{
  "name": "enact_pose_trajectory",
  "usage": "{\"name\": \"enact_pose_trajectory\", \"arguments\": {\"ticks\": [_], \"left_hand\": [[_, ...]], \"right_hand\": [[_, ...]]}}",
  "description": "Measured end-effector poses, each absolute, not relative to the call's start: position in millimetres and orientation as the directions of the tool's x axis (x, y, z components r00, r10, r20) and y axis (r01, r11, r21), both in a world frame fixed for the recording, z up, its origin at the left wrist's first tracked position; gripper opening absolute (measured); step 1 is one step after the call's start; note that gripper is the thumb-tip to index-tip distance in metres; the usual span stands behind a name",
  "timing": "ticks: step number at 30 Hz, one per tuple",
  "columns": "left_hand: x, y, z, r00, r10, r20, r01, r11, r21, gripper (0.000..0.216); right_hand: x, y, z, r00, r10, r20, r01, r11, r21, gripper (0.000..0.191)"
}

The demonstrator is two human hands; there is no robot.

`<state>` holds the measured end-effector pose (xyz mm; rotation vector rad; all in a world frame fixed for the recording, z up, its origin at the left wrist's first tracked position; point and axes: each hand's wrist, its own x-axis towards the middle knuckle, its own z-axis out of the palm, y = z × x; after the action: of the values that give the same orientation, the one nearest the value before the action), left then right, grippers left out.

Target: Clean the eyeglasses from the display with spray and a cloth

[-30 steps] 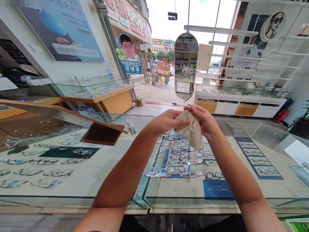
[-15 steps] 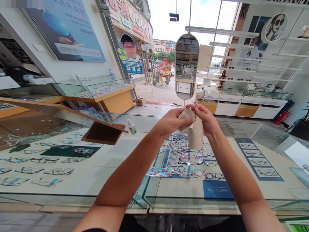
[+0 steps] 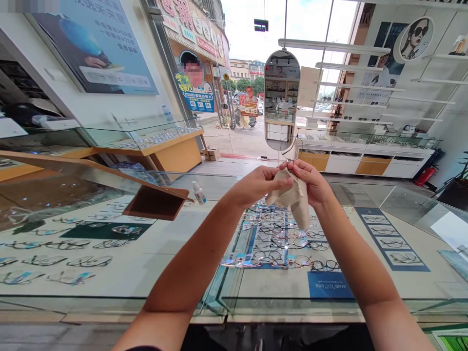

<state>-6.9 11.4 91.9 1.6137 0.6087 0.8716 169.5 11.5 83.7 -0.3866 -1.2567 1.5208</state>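
Observation:
My left hand (image 3: 261,184) pinches a beige cleaning cloth (image 3: 288,191), thumb on top, and its loose end hangs below the fingers. Close against it, my right hand (image 3: 309,178) is closed on a pair of thin-rimmed eyeglasses (image 3: 302,145) and touches the cloth's edge. The rims stick up above the fingertips; the rest of the frame is hidden by the cloth and fingers. Both hands are raised over the glass display counter (image 3: 164,273).
Rows of eyeglasses (image 3: 272,239) lie inside the counter. A small spray bottle (image 3: 199,193) stands on the glass, left of my hands, near a brown-framed mirror or board (image 3: 155,201). An oval mirror (image 3: 282,97) hangs beyond.
The eyeglasses' rims have shifted left and turned above my fingers. The cloth has been refolded, its hanging end swinging to the right. My right hand has moved slightly.

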Motion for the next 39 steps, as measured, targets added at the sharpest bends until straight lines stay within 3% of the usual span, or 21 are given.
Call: {"name": "enact_pose_trajectory", "arguments": {"ticks": [4,10,27,34,39], "left_hand": [[0,9,89,0.555,0.798,0.235,-0.098,-0.217,0.971,0.047],[25,-1,79,0.266,0.877,0.399,-0.228,-0.345,0.91,0.051],[40,-3,69,-0.053,0.793,0.606,-0.265,-0.596,0.757,0.044],[34,0,70,0.108,0.771,0.628,-0.156,-0.611,0.776,0.053],[24,2,78,0.307,0.768,0.562,-0.217,-0.519,0.827,0.057]], "right_hand": [[167,12,81,-0.362,0.869,0.338,-0.531,0.106,-0.841,0.035],[163,15,79,-0.237,0.892,0.384,-0.586,0.183,-0.789,0.03],[133,-22,88,-0.092,0.883,0.46,-0.535,0.346,-0.771,0.023],[137,-16,88,-0.023,0.92,0.392,-0.564,0.312,-0.765,0.013],[142,-10,87,0.008,0.918,0.397,-0.576,0.329,-0.748,0.01]]}}
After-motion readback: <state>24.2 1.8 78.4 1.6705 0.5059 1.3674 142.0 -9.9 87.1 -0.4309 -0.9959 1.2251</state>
